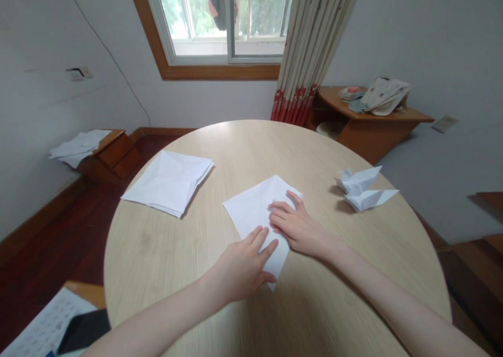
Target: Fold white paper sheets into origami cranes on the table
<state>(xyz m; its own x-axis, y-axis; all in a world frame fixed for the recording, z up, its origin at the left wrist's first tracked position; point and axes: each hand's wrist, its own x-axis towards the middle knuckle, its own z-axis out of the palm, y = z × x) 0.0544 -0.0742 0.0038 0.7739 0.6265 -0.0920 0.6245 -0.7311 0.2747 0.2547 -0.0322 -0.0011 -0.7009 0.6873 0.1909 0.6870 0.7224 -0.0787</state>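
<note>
folded paper (251, 205) is near the middle of the round table (157, 262), i see over my remote feed. corner desk (365, 139): pale item (330, 130) inside, partly hidden. drawer cabinet (120, 155): insides hidden. left hand (245, 265) and right hand (293, 223) unclenched, fingers on the paper, covering parts. black object (84, 328): cut off by left forearm (165, 310).

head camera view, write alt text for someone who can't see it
Two bare hands, the left hand and right hand, press on a partly folded white paper on a round wooden table. A stack of white sheets lies to the left, two folded paper figures to the right.
</note>
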